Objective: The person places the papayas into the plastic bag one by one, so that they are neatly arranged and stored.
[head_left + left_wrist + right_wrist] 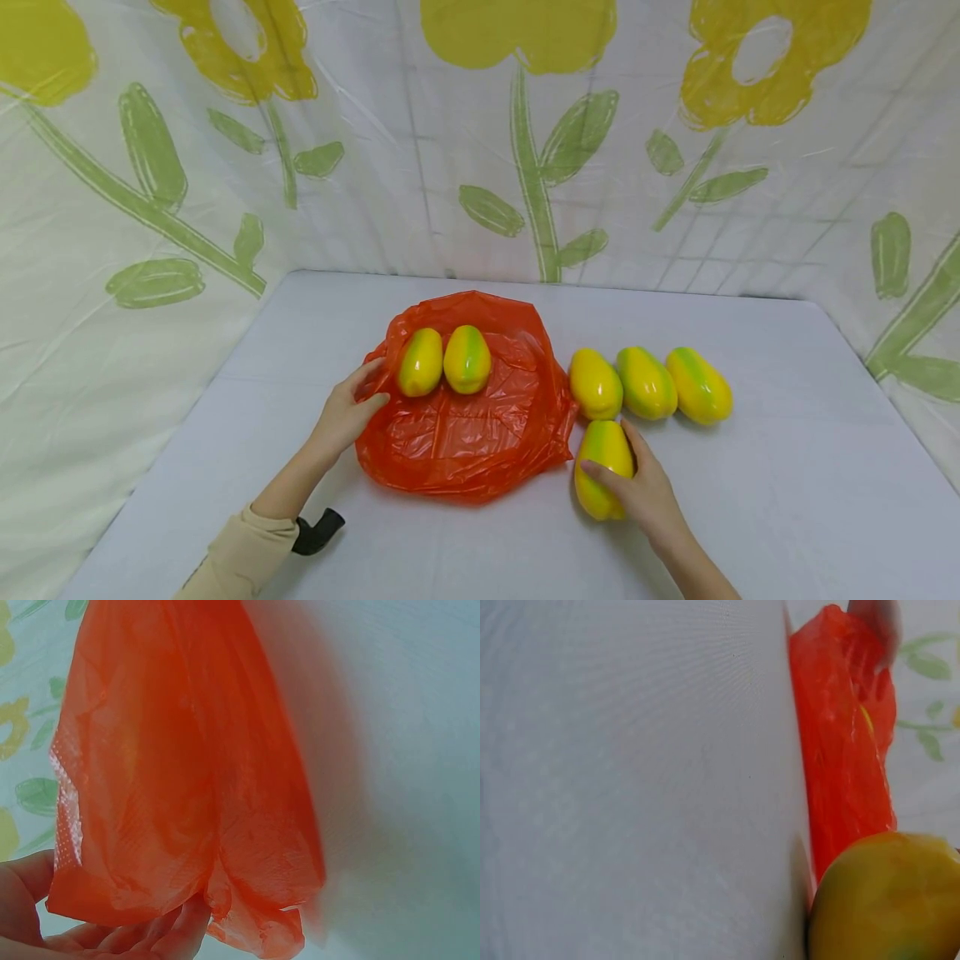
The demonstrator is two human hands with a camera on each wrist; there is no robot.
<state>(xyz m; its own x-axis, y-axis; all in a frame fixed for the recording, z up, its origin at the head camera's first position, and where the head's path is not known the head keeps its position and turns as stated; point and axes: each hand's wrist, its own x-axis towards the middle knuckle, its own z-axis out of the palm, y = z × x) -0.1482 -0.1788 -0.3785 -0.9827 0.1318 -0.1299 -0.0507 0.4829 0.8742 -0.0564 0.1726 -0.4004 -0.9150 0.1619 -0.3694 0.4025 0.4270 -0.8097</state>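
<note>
Yellow flowers (517,33) are spreading across a white sheet (360,233) behind a pale tabletop (810,500). Just right of a red bag (480,437), one yellow-green fruit (604,446) is sitting in the right hand (651,492), whose thumb and fingers are gripping its sides. Two more fruits (467,360) are sitting side by side inside the bag; the head view is showing both, while the right wrist view is catching only a yellow sliver past the bag's edge. The left hand (345,417) is touching the bag's left rim, its thumb and fingers standing loosely apart; the left wrist view is showing its fingers against the bag's outer side. Beyond the held fruit, three fruits (647,383) are lying in a row. Something black (318,533) is showing beside the beige sleeve (243,550).
</note>
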